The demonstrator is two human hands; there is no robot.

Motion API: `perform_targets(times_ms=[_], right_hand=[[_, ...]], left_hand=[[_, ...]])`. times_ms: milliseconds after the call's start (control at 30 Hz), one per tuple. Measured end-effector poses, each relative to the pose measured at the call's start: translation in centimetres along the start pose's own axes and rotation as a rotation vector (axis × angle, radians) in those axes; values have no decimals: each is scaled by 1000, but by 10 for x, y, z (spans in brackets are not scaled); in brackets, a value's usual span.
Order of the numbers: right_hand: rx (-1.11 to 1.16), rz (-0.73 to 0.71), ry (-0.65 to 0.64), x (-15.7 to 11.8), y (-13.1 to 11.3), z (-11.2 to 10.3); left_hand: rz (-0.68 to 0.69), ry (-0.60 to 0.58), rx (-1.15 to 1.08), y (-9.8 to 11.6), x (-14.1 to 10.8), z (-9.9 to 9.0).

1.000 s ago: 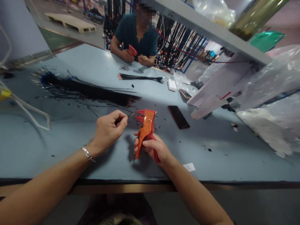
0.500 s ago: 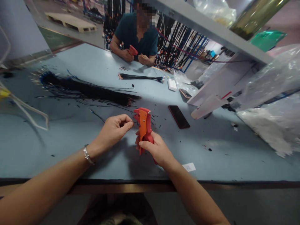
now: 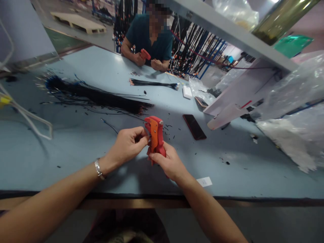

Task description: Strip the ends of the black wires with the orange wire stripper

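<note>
An orange and red hand tool [image 3: 155, 133] stands upright over the table, its handle inside my right hand [image 3: 170, 162]. Thumb and fingers of that hand wrap round the grip. Beside the tool's jaws, my left hand [image 3: 130, 143] is closed in a pinch, fingertips at the tool's left side; what it pinches is too small to make out. Beyond my hands lies a thick bundle of black wires [image 3: 96, 96] with blue and copper-coloured ends. A single black wire [image 3: 108, 125] lies just behind my left hand.
Across the blue-grey table [image 3: 76, 148] a person [image 3: 152, 40] holds a red tool [image 3: 145, 54]. A smaller wire bundle [image 3: 154, 83], a white box [image 3: 187, 91], a dark phone [image 3: 194, 127] and a white label [image 3: 204, 181] lie about. Plastic bags [image 3: 288, 131] and a slanted shelf are at right.
My left hand has moved right, up against the tool's jaws. The tool stays in my right hand. The view has shifted slightly.
</note>
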State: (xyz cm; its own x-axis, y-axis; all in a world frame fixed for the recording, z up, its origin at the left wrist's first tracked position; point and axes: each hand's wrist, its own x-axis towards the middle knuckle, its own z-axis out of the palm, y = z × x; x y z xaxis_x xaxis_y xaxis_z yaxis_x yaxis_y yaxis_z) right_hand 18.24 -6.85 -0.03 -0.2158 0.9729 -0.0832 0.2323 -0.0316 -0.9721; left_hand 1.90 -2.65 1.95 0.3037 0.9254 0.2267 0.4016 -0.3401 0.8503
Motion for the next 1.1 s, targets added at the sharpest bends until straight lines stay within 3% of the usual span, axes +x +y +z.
perform_targets(times_ms=[400,1100], right_hand=[[-108,-66,62,0,-3,2],[-204,49,141,14,6,6]], left_hand=[[1,-36,-115,-3,0,1],[-81,-21,-22,-14,5,7]])
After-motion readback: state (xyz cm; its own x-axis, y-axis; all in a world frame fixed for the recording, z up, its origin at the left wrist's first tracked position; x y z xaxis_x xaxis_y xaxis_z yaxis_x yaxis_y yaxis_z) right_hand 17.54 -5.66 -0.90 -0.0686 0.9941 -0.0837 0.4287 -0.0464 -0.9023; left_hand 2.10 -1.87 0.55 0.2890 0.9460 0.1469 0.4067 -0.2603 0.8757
